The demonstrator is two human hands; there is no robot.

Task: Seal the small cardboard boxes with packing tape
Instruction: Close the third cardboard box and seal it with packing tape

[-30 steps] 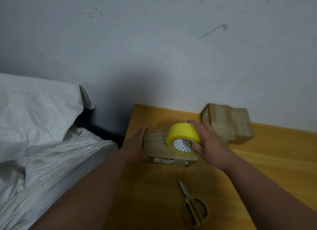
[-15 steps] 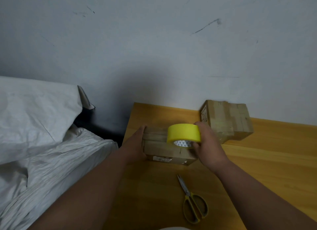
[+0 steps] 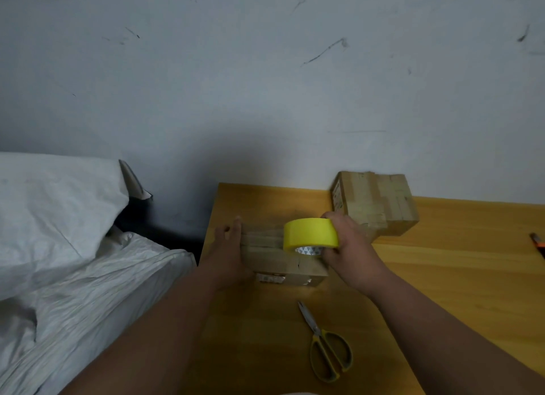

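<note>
1. Right hand grips the yellow tape roll, fingers curled over its far side, thumb side low. The roll sits on top of the near box, toward its right end.
2. Left hand lies flat with straight fingers against the left end of the near box, bracing it. It holds nothing.
3. A clear strip of tape appears to run from the left edge of the box top to the roll. Glare makes its edges hard to read.
4. The near box sits near the counter left edge, with the bed beside it. A second box stands behind at the wall and looks already taped.
5. Scissors lie on the counter near the person, untouched.
6. Risks, as I judge them:
 - Left hand eases off: the box slides right with the pull and the strip lifts.
 - Roll drifts off line: the tape lands skewed and misses the flap seam.
 - Roll lifted too high: slack strip, wrinkles or folds onto itself.
 - A cut needs 1 hand free: letting go of the roll may let the tape spring back.
</note>
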